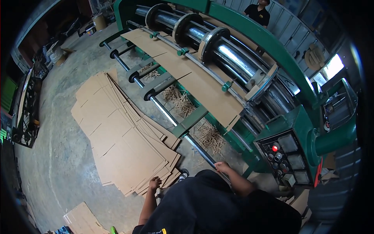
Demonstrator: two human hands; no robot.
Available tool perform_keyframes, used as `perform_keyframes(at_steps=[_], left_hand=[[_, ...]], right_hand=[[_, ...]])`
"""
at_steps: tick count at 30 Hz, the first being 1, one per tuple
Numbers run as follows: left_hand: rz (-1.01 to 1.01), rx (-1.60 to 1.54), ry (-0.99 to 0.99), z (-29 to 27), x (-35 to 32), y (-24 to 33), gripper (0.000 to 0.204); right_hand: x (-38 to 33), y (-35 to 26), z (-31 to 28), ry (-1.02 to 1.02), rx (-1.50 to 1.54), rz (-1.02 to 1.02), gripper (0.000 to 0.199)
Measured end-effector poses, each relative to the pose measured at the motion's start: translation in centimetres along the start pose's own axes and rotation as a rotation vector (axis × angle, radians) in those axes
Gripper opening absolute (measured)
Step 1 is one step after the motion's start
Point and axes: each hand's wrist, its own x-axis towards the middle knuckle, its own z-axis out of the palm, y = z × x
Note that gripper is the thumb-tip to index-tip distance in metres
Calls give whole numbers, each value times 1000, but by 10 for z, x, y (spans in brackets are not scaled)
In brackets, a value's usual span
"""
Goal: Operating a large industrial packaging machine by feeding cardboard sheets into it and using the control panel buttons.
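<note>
A grey, stained concrete floor (pixel 58 113) spreads across the left of the room, with a long dark metal frame (pixel 25 109) at the far left. A flat cardboard piece (pixel 83 218) lies near the lower edge. Further right, a stack of slotted cardboard sheets (pixel 113 128) sits on the floor, its edges fanned unevenly toward the machine. A long cardboard sheet (pixel 202 87) lies on the green machine (pixel 253 31), just in front of its steel rollers (pixel 235 58); brown scrap strips (pixel 210 136) are heaped beneath. Another person (pixel 259 15) stands behind the machine near a corrugated wall (pixel 300 29). At the right, a control box (pixel 286 160) shows a lit red button (pixel 275 148).

The left forearm comes up from the lower edge; the left hand (pixel 155 182) is beside the stack's near corner with fingers curled, and whether it touches or grasps anything I cannot tell. The right arm bends at the elbow, and the right hand (pixel 222 167) rests at the near end of the steel bar (pixel 163 111); how tightly its fingers close there is unclear.

A yellow mark (pixel 163 231) on the wearer's dark shirt (pixel 218 206) is cut off by the lower edge. The other person's chest mark and the markings around the box's buttons are too small to read.
</note>
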Motion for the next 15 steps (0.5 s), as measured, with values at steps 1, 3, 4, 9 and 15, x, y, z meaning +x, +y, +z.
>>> perform_keyframes(at_steps=[1, 3, 4, 9, 15], left_hand=[[-9, -9, 2, 1, 0, 2, 39], [-24, -17, -1, 4, 3, 5, 38], [-26, -11, -11, 7, 6, 8, 38], [-21, -36, -65, 32, 24, 32, 37], [19, -182, -174, 57, 74, 33, 29]], right_hand=[[0, 0, 0, 3, -10, -19, 18], [-2, 4, -1, 9, -20, -32, 18], [-1, 5, -2, 9, -36, -61, 18], [-7, 3, -15, 57, -148, -194, 19], [-44, -40, -24, 11, -259, -314, 17]])
